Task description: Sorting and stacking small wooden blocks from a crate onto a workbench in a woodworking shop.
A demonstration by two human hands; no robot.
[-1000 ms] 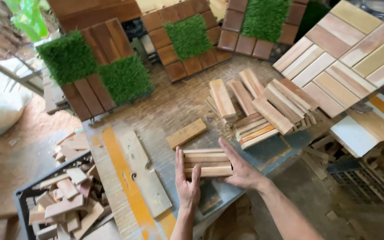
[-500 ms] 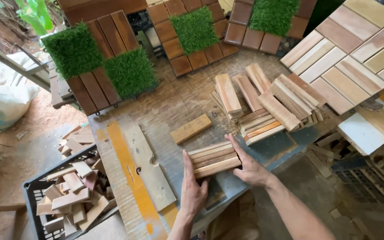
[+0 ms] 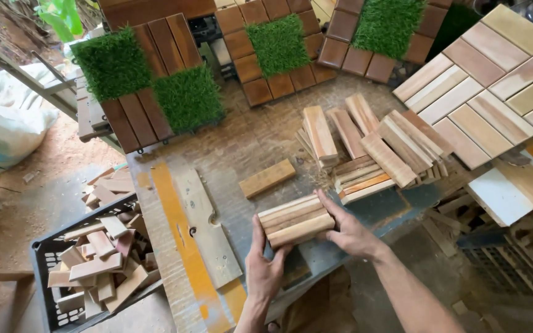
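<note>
**Both hands clamp a bundle of wooden slats at the desk's near edge**

I look down on a worn desk [image 3: 260, 139] that fills the middle of my view. At its far side lie deck tiles of dark slats with squares of artificial grass [image 3: 136, 83], and at the upper right a large pale slatted panel [image 3: 495, 80] rests tilted over the desk's corner. Below left of the desk stands a black crate [image 3: 44, 259] heaped with short wood offcuts, and more offcuts lie on the ground just beside it. A long grey board with a yellow stripe [image 3: 198, 237] lies on the desk, running toward me.

Right of centre sits a loose pile of light slats [image 3: 371, 148], stacked crosswise. Between that pile and the striped board, a single short block [image 3: 268, 178] lies flat on its own.

Nearest me is the bundle of slats [image 3: 294, 221], several short pieces pressed side by side, held just above the desk's near edge. My left hand [image 3: 265, 268] grips its left end, fingers wrapped around from below. My right hand [image 3: 351, 231] closes on its right end, fingers laid along the side.
</note>
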